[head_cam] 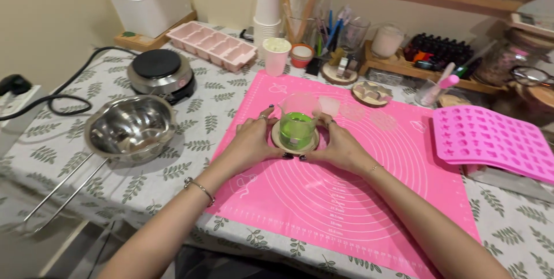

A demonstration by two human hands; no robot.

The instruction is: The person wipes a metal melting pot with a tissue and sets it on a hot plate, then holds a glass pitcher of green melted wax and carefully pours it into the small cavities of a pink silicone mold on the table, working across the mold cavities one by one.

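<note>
A clear glass beaker [297, 122] with green liquid in its lower part stands on a round wooden coaster [295, 143] on the pink silicone mat [346, 198]. My left hand [254, 139] cups the coaster's left side, fingertips touching its rim. My right hand [340, 145] cups the right side the same way, fingers against the coaster and the beaker's base. Both hands rest on the mat.
A steel pot with wire handles [131, 126] and a small electric hot plate [160, 72] sit at the left. A pink silicone mould tray [490, 140] lies at the right. Paper cups [268, 10], a pink ice tray [212, 45], jars and tools line the back.
</note>
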